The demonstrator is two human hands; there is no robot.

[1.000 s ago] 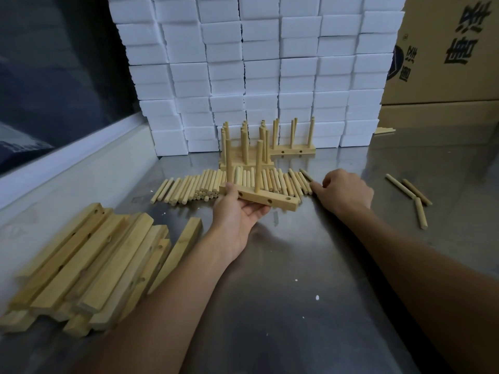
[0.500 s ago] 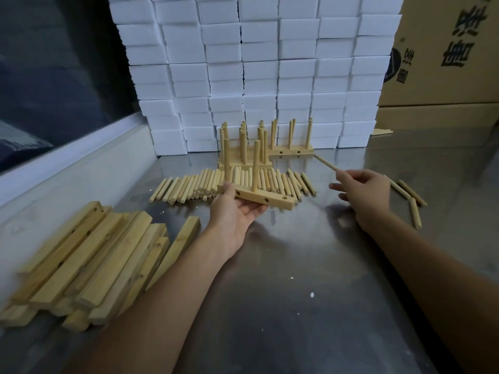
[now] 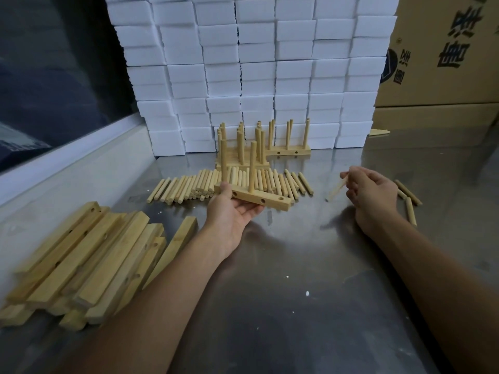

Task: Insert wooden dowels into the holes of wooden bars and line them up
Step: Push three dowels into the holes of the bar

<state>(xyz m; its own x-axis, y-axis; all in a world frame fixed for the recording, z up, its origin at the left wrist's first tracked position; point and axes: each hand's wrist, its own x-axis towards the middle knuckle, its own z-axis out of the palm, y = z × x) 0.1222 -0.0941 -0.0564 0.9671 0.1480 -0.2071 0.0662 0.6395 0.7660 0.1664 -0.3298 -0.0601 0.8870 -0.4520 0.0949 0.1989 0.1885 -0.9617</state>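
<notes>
My left hand (image 3: 234,211) holds a wooden bar (image 3: 270,200) just above the steel table, palm up, thumb on the bar's left end. Two dowels stand upright in that bar; its right part has none. My right hand (image 3: 371,194) pinches a single dowel (image 3: 335,189) that points down and to the left, off to the right of the bar. A row of loose dowels (image 3: 205,184) lies behind the bar. Several finished bars with upright dowels (image 3: 251,149) stand at the back.
A heap of bare wooden bars (image 3: 89,265) lies at the left. Three stray dowels (image 3: 409,198) lie right of my right hand. Stacked white foam blocks (image 3: 256,71) wall off the back, with cardboard boxes (image 3: 445,58) at the right. A raised ledge (image 3: 67,179) runs along the left.
My right hand lifted a dowel from the right end of the row, carried it rightward, then turned it so its tip now points down-left. The left hand kept the bar still.
</notes>
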